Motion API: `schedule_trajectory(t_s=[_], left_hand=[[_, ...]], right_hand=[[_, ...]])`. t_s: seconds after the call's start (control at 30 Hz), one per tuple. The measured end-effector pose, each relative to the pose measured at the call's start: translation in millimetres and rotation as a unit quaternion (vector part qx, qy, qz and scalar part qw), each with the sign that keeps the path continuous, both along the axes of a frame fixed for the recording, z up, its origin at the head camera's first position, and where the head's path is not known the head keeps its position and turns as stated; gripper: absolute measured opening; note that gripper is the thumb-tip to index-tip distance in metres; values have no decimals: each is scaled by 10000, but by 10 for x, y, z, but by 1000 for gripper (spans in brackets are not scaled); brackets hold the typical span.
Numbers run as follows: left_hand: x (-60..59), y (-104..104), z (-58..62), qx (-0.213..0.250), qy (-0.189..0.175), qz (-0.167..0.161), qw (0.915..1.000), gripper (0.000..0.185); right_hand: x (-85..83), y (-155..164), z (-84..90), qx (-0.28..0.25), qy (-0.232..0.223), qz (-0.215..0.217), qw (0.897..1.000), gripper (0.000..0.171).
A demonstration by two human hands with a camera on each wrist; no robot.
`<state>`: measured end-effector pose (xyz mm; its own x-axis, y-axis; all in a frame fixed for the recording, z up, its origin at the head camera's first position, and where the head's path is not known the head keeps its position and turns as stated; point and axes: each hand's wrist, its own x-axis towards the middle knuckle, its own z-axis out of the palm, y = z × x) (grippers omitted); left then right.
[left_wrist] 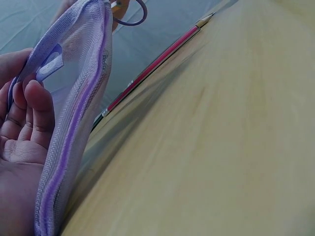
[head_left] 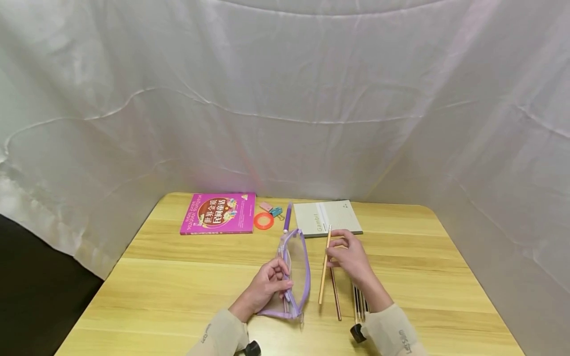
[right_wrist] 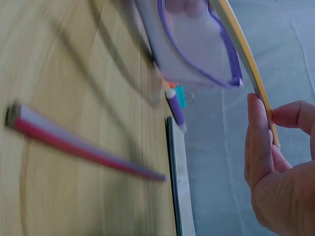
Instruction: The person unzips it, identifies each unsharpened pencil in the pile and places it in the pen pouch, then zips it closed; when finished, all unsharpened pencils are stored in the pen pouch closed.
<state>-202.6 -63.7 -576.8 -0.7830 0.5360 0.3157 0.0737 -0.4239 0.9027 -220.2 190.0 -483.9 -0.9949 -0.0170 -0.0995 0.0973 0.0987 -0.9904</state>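
My left hand [head_left: 267,286] grips the edge of a see-through mesh pencil pouch [head_left: 299,257] with purple zip trim. The pouch's mouth gapes toward the right. Between thumb and fingertips, my right hand [head_left: 349,254] pinches a yellow pencil [head_left: 324,272] near its upper end, just right of the pouch. The right wrist view shows this yellow pencil [right_wrist: 248,56] raised off the table, its lower part overlapping the pouch. A red striped pencil [left_wrist: 157,64] lies on the table below the right hand. Several more pencils [head_left: 359,301] lie partly hidden under the right forearm.
Behind the pouch are a purple marker [head_left: 288,216], teal binder clips [head_left: 277,211], a pink eraser [head_left: 265,205] and an orange ring [head_left: 263,221]. A pink book [head_left: 218,215] lies back left, a grey notebook [head_left: 331,217] back right. White curtains [head_left: 285,99] surround the table.
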Motion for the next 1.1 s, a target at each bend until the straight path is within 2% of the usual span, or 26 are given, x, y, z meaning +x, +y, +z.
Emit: schedule_trajectory(t_s=[0.3,0.5,0.9,1.1], left_hand=[[-13,13,-10,29,9,-11,10000,32],[-9,8,3,13,-43,9,10000,33],[-5,-5,-3,-53,-88,55,9999,33],[-2,1,-2,-140,-225,51,9996,33]], right_hand=[[-6,-250,12,-340,43,-39,9994,53],[-9,-363,-6,-357,162,-27,9992,52],[41,-575,-116,-189,198,215,9994,49],[102,-641,-144,143,161,366,9991,47]])
